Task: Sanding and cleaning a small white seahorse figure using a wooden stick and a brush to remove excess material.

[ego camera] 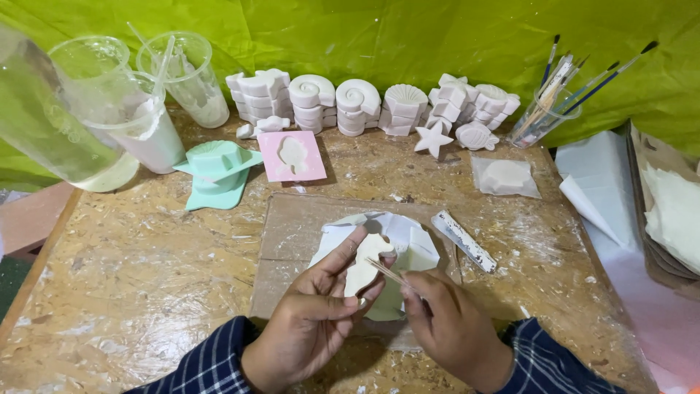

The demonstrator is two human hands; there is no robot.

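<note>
Holding a white plaster seahorse [367, 267] between thumb and fingers of my left hand [310, 321], I keep it just above a sheet of white paper [415, 244] on the cardboard pad [292, 233]. My right hand [448, 328] pinches a thin stick [386, 273], and its tip touches the seahorse. Behind, on the wooden table [131, 277], stand a pink mould [293, 155], a green mould [217, 171] and rows of white shell casts [357, 102].
</note>
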